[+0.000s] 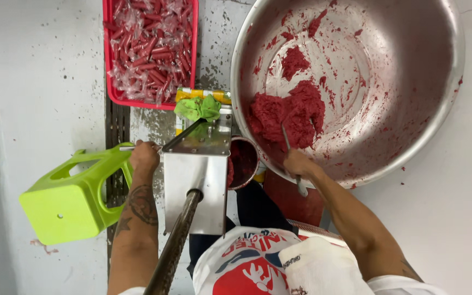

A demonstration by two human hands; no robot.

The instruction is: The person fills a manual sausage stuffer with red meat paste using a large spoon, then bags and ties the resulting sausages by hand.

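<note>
Right hand (297,163) is gripping a spoon (292,158), digging soft, sticky red paste (290,112) near the bowl's (411,147) rim; left hand (144,157) is clasping the press's (198,180) thin rod (128,148).

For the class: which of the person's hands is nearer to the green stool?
Left. The left hand sits right beside the green stool, at the metal machine; the right hand is across at the steel bowl.
</note>
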